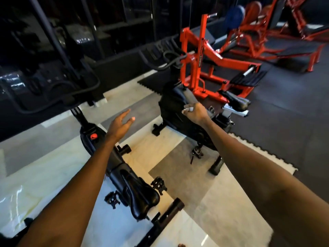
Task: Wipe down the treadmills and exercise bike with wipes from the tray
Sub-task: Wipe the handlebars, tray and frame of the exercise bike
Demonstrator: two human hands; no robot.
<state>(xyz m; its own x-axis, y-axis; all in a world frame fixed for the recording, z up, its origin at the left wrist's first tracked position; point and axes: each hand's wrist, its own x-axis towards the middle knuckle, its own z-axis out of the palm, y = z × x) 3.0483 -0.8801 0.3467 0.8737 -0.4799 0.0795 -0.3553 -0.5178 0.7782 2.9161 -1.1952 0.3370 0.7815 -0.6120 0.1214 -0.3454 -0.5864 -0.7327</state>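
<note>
I am standing over the near exercise bike point(124, 168), its black saddle point(140, 195) just below my arms and its red knob point(93, 136) sitting on the frame ahead of the saddle. Pedals point(159, 184) are sticking out on both sides of the frame beside the saddle. My left hand point(119, 126) is hovering open above the frame just past the red knob, fingers spread apart and holding nothing, touching nothing I can see. My right hand point(195, 113) is reaching away from this bike toward the second bike point(179, 104), which is standing well beyond and to the right of the near one. My right fingers are curled together around a small white scrap point(190, 109), perhaps a wipe, though it is too small and blurred to be sure. Whether that hand is touching the second bike's frame, I cannot tell.

Beyond the second bike, a red weight machine point(210, 56) is standing on dark rubber matting point(284, 107); a vertical label on its upright is too blurred to read. To the left of the near bike, a dark treadmill console point(44, 81) is looming overhead. The pale tiled floor point(156, 152) is lying under both bikes. No writing anywhere is legible.
</note>
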